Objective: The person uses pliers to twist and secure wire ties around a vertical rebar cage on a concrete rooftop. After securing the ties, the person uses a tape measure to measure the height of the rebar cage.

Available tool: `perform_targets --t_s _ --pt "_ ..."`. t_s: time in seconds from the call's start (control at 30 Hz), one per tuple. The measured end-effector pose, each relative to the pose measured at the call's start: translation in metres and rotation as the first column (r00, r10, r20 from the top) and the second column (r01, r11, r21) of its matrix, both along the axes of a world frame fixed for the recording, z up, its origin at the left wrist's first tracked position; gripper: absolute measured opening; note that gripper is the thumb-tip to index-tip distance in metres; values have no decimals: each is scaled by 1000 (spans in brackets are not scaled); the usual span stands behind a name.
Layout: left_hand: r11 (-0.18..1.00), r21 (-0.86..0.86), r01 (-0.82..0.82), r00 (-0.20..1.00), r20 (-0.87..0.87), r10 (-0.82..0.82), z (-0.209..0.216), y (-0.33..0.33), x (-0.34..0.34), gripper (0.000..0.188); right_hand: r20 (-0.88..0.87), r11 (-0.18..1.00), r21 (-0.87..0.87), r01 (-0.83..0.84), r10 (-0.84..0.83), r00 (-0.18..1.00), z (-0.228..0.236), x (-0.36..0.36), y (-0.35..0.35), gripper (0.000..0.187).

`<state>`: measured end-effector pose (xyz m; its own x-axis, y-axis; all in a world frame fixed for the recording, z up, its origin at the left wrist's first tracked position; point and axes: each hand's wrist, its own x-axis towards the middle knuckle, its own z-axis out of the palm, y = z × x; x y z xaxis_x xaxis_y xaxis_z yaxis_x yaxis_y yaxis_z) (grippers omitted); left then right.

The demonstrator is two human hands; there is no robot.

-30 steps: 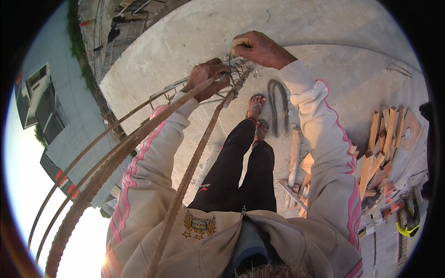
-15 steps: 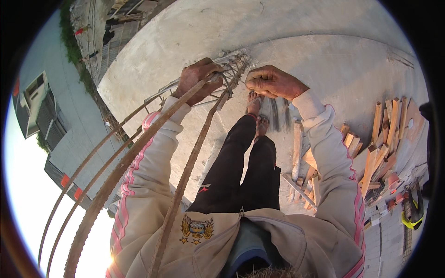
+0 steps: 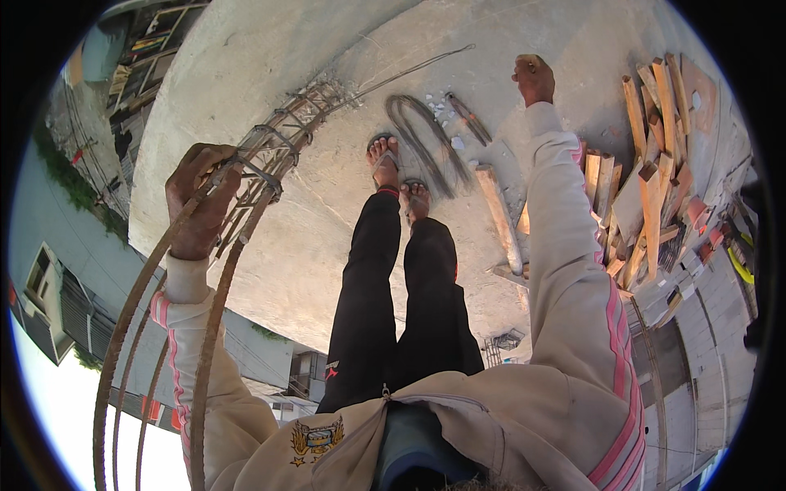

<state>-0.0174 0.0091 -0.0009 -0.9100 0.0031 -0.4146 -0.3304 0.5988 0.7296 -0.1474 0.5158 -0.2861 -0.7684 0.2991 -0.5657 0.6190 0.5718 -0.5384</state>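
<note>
An upright cage of rusty rebar (image 3: 214, 344) with square stirrups (image 3: 273, 135) rises from the concrete slab on the left, its bars curving down past my left arm. My left hand (image 3: 196, 200) is closed around one of these bars, just beside a stirrup. Out to the right, over the slab, my right hand (image 3: 534, 79) is a fist; whether anything is inside it I cannot make out. Between my feet and that fist lie a bent bundle of thin tie wire (image 3: 409, 135) and a pair of pincers (image 3: 469, 119).
A thin rod (image 3: 401, 78) with a looped end stretches from the cage's foot across the slab (image 3: 344, 237). To the right sits a pile of timber offcuts (image 3: 651, 180), with one longer piece (image 3: 499, 217) nearer my legs. Past the slab's left edge are lower buildings (image 3: 74, 278).
My right hand has left the cage and swung up and to the right. My left hand stays on the rebar, and the view has shifted, showing the tie wire and pincers fully.
</note>
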Motion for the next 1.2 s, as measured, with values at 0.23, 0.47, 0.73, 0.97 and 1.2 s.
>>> perform_targets --t_s 0.23,0.47,0.73,0.97,1.2 --pt "993 -83 82 996 -35 -85 -4 -5 1 20 553 597 364 -715 479 682 -151 181 6 63" --pt "979 -58 197 966 -160 -204 -11 -12 -1 23 380 503 442 -743 645 663 -214 199 18 47" --pt "975 -170 146 986 -61 -158 -4 -7 2 25 184 737 237 -632 605 775 -178 204 19 29" --pt "969 -229 95 990 -77 -116 -2 -5 -1 31 196 874 -482 -67 182 964 121 82 -4 26" --pt "977 -210 18 1000 -16 -22 -11 2 4 28 -190 594 -378 -710 701 687 320 -84 -65 23"
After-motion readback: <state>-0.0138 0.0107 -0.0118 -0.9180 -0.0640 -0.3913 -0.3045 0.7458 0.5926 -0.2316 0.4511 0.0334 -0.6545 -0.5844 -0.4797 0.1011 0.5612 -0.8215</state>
